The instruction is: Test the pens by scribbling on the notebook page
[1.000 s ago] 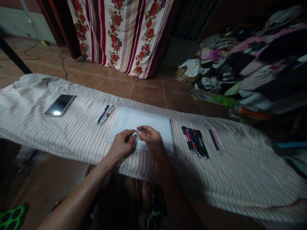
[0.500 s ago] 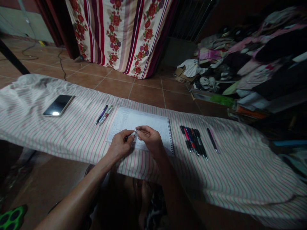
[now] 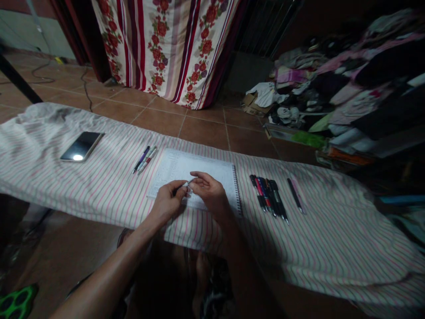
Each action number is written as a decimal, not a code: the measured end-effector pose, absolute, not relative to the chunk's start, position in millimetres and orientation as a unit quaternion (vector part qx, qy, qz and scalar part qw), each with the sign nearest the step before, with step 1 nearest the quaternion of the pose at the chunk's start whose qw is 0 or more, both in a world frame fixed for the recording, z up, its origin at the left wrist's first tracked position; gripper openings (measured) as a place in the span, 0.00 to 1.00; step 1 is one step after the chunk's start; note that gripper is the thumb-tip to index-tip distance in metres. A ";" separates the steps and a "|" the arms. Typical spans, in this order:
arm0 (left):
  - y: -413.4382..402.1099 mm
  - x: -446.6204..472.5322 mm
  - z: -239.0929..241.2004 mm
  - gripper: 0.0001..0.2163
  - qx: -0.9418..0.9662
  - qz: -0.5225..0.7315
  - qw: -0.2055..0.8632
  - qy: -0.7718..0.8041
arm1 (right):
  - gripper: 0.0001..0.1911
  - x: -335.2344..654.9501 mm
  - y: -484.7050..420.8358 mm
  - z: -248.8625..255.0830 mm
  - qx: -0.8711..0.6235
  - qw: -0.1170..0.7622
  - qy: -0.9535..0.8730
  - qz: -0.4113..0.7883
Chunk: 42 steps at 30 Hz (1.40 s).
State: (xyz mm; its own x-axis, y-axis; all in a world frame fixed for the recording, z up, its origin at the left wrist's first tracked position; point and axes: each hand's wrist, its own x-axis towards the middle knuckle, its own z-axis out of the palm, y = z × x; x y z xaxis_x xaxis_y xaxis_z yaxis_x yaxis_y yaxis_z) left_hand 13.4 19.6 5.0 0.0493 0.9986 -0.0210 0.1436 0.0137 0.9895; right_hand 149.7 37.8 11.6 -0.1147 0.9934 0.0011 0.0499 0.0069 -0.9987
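Note:
My left hand (image 3: 170,198) is closed on a thin pen (image 3: 189,182), dark at its near end and light towards the tip. Facing it, my right hand (image 3: 210,191) pinches the pen's other end, its index finger lifted off. Much of the pen is hidden by the fingers. Both hands are over an open spiral notebook (image 3: 206,165) with writing on its page. Left of the notebook lie a purple pen (image 3: 142,158) and two whitish pens (image 3: 148,160). To its right is a row of several black, red and blue pens (image 3: 269,197).
Farther right lie a black pen (image 3: 295,195) and a pinkish strip beside it. A phone (image 3: 82,146) rests on the left of the striped cloth (image 3: 116,190). Beyond are a flowered curtain (image 3: 172,48), a tiled floor (image 3: 206,128) and a heap of clothes (image 3: 345,84).
My right index finger has lifted and straightened away from the pen. The pen and my left hand have hardly moved.

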 end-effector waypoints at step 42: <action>16.4 13.8 3.2 0.14 0.492 0.455 0.507 0.542 | 0.20 172.0 44.7 2.2 -0.547 0.498 -0.462 0.489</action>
